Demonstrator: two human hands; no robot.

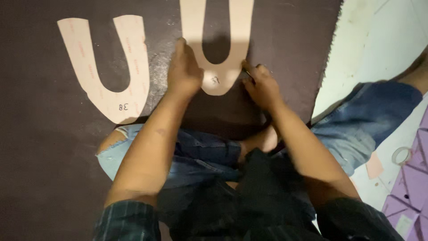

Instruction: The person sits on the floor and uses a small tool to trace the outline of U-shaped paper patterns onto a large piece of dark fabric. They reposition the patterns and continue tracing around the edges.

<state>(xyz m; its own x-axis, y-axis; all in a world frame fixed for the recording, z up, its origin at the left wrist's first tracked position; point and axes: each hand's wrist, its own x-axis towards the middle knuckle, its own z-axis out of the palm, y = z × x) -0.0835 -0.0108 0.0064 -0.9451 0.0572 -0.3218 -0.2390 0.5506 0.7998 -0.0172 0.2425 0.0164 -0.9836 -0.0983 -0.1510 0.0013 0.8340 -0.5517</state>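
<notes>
Scene: I am looking straight down over my own lap at a dark brown sheet (44, 156) spread flat on the floor, filling the left and centre of the frame.
Left hand: my left hand (183, 71) sits just above centre, palm down, fingers flat and stretched, pressing the left edge of the U-shaped cardboard piece (217, 49). The grip is released; nothing is clasped in it.
Right hand: my right hand (261, 85) is right of centre, fingers curled at the lower right edge of the same piece, fingertips touching it or the sheet beside it. I cannot tell whether this grip pinches anything, since the fingers are blurred and turned under.
Cardboard piece: pale tan, U-shaped, curved end pointing down toward me, its two arms running off the top edge of the frame. It lies flat on the dark sheet between my two hands, with a small handwritten mark near the curved end.
Second cardboard piece: a matching U-shaped cutout (107, 67) lies in the upper left of the frame, well apart from both hands, flat on the same sheet, also marked near its curve.
Legs: my blue jeans (365, 120) show in the lower middle and right, knees bent.
Floor: pale floor (379, 40) runs down the right side.
Lower right: a tape roll (401, 155) beside purple panels (412, 187).
</notes>
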